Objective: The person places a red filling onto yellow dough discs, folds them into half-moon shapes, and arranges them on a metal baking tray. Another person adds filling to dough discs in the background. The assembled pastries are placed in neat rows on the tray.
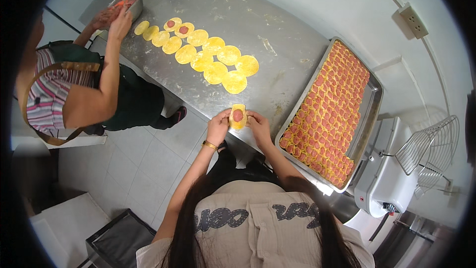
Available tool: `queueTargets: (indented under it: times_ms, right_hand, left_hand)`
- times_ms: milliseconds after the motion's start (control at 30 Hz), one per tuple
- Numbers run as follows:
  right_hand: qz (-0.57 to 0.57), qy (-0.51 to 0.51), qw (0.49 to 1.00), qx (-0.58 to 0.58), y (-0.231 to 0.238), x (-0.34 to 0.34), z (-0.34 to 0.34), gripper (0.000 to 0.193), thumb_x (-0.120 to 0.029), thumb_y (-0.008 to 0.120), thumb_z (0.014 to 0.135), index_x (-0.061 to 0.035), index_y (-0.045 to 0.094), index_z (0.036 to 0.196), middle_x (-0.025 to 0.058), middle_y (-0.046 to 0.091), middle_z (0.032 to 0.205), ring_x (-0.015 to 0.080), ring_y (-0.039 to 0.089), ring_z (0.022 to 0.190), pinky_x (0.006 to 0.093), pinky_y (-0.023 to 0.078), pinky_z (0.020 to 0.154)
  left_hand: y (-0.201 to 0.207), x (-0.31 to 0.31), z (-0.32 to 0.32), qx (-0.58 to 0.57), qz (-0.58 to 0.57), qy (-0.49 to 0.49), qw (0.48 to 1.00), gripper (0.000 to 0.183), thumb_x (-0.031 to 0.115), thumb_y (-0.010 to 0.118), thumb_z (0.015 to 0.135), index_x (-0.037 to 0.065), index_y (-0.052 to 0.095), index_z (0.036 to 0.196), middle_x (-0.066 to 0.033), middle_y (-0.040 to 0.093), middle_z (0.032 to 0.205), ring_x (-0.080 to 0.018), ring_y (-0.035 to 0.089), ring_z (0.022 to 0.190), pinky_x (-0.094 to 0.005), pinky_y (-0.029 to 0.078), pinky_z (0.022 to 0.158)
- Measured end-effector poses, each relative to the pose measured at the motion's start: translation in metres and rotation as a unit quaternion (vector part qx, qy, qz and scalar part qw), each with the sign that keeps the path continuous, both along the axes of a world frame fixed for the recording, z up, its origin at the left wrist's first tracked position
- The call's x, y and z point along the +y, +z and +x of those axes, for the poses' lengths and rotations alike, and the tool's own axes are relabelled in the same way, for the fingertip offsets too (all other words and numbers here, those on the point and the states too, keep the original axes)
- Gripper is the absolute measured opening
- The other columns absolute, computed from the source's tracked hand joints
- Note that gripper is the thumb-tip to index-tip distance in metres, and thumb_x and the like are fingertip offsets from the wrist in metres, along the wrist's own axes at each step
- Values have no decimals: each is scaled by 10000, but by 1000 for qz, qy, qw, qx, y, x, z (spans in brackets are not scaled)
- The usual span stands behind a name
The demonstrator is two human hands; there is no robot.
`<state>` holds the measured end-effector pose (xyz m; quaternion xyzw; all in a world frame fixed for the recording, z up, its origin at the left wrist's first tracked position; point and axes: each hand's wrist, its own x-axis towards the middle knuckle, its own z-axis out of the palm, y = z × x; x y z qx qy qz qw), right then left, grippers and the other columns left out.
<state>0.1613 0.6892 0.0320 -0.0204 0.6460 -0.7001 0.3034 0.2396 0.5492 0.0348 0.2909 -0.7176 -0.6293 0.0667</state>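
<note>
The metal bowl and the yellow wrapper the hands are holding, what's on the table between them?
In the head view, flat yellow rounds lie in rows on the table between the bowl and the held wrapper; two have pink filling.

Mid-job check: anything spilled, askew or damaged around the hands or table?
Pale smears mark the steel table, including a streak right of the dough rounds, probably flour or dough residue, so they look like spillage. The filled round held by the left hand and right hand shows no visible damage. Nothing else stands out.
</note>
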Motion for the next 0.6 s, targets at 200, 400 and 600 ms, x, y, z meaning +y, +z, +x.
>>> queueTargets:
  times_ms: [200, 400, 600]
  right_hand:
    - [-23, -4, 1000, 18, 9, -6, 4, 217, -14, 599, 818, 26, 607, 1032, 77, 626, 977, 133, 593, 886, 258, 475, 773]
    - [-51, -76, 995, -38, 21, -8, 5, 178, -25, 624, 813, 19, 599, 984, 86, 635, 972, 131, 599, 871, 257, 474, 767]
    - [-31, -46, 997, 47, 22, -8, 16, 210, -16, 631, 794, 27, 599, 997, 75, 646, 933, 128, 602, 835, 252, 472, 762]
  left_hand:
    - [7, -13, -7, 41, 130, -29, 990, 255, -5, 626, 798, 5, 621, 1052, -47, 666, 892, -91, 607, 780, -226, 507, 683]
    - [8, -18, -9, 83, 253, -3, 964, 132, 30, 654, 812, 39, 572, 915, -57, 616, 1001, -93, 594, 836, -229, 519, 683]
    - [20, -11, -5, 134, 247, -26, 959, 170, -9, 610, 827, 56, 547, 971, -33, 593, 962, -111, 597, 808, -198, 479, 637]
